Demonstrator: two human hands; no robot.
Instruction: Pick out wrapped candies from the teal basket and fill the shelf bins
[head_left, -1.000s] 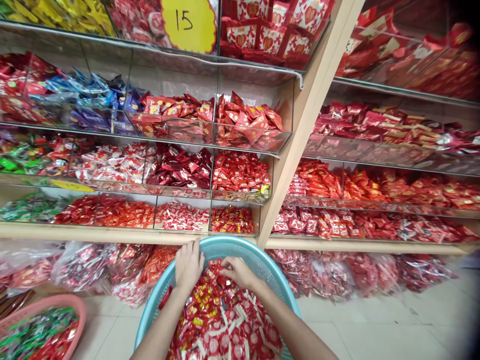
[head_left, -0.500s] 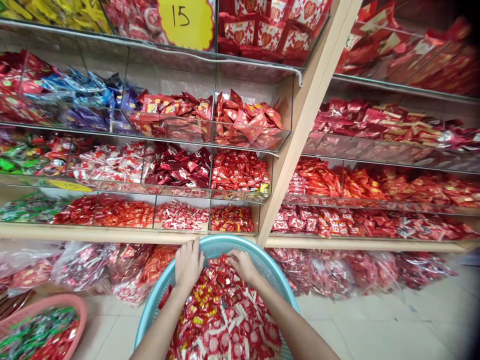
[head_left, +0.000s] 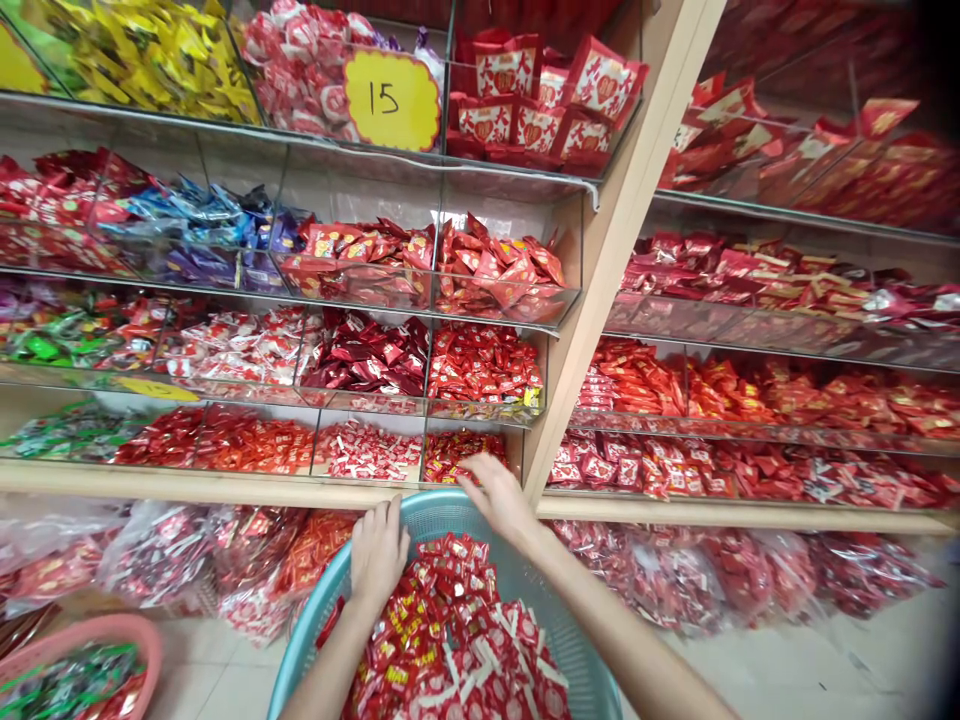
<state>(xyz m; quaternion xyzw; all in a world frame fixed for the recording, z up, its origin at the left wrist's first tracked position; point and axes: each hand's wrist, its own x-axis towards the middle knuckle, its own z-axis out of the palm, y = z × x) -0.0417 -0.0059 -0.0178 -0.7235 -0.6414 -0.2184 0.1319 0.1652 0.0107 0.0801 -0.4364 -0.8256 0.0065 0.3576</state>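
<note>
A teal plastic basket [head_left: 442, 505] is below me, heaped with red wrapped candies [head_left: 420, 620], some with yellow lettering and some with white strips. My left hand [head_left: 379, 550] is closed over the basket's far left rim. Raised above the far rim, my right hand [head_left: 499, 500] has its fingers stretched out, with nothing seen in them. It is in front of the lowest shelf's compartment of small red and yellow candies [head_left: 454, 448] and partly covers it.
Shelves with clear dividers hold candies by kind; a wooden upright [head_left: 600, 270] parts two units. A yellow sign [head_left: 394, 100] reads 15. Bagged candies [head_left: 161, 545] lie under the shelf ledge. A pink basket [head_left: 150, 645] stands at lower left on the tiled floor.
My right hand has risen from the candies inside the basket to the lowest shelf's front, its fingers opening. The left hand stays on the rim. The view has tilted up a little.
</note>
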